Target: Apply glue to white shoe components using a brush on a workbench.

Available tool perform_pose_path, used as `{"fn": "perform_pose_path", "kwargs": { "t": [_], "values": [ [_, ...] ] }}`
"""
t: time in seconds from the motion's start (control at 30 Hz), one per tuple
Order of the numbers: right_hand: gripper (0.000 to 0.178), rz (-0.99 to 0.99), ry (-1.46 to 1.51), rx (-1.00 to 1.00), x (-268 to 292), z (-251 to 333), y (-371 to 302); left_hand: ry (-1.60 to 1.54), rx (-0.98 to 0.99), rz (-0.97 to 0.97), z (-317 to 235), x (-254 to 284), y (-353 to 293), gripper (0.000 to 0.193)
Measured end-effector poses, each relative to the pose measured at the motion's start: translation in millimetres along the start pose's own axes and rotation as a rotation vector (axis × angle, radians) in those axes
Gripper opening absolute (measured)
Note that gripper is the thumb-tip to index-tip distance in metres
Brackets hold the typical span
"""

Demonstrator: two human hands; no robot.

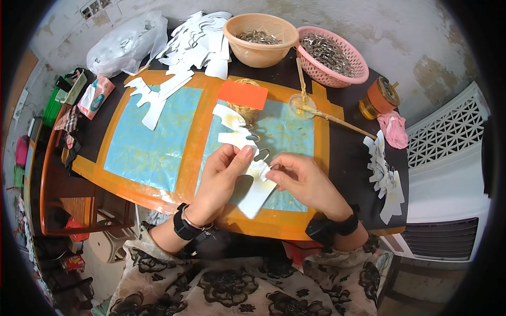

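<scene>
My left hand (227,171) pinches a white cut-out strip (232,124) with a scalloped edge and yellowish smears. The strip slants from a cup below an orange-red card (243,95) down toward me, its broad end (255,195) hanging over the blue sheet. Thin metal loops stick out along its right edge. Closed at the strip's lower part, my right hand (301,176) has thumb and forefinger at a fold beside one metal loop (263,154). Whether the fingertips grip the loop or only the strip's flap is hard to see.
Behind lie a pile of white cut-outs (197,45), a cream bowl (261,26) and a pink basket (358,66) of metal pieces. A stick (342,122) rests across a small glue dish (301,107). At right are a jar (378,100), pink cloth (392,129) and looped strips (383,179).
</scene>
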State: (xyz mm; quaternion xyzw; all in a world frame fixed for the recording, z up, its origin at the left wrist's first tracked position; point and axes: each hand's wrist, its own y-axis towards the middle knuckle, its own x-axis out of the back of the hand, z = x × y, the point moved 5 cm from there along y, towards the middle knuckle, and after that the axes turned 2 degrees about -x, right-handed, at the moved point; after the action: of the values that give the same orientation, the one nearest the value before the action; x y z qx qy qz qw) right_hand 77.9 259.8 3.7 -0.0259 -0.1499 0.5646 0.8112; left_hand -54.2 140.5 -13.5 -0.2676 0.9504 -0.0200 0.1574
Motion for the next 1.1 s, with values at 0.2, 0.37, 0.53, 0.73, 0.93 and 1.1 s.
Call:
{"fn": "perform_pose_path", "kwargs": {
  "t": [0.2,0.37,0.53,0.73,0.93,1.1],
  "values": [
    [0.021,0.046,0.079,0.101,-9,8,-1,0.011,0.109,0.003,-7,-5,0,0.034],
    [0.02,0.039,0.169,0.055,-11,6,-1,0.021,0.024,0.129,-11,-4,-6,0.034],
    [0.017,0.041,0.141,0.124,-10,0,-1,0.263,-0.06,0.228,-15,-11,-16,0.029],
    [0.018,0.039,0.131,0.176,-10,12,-6,0.62,-0.058,0.317,-19,-10,-23,0.029],
    [0.022,0.14,0.081,0.148,-12,12,-8,0.342,-0.102,0.246,-23,-10,-34,0.027],
    [0.023,0.285,0.388,0.107,-28,6,-9,0.118,-0.177,0.252,-17,-9,-44,0.035]
  ]
}}
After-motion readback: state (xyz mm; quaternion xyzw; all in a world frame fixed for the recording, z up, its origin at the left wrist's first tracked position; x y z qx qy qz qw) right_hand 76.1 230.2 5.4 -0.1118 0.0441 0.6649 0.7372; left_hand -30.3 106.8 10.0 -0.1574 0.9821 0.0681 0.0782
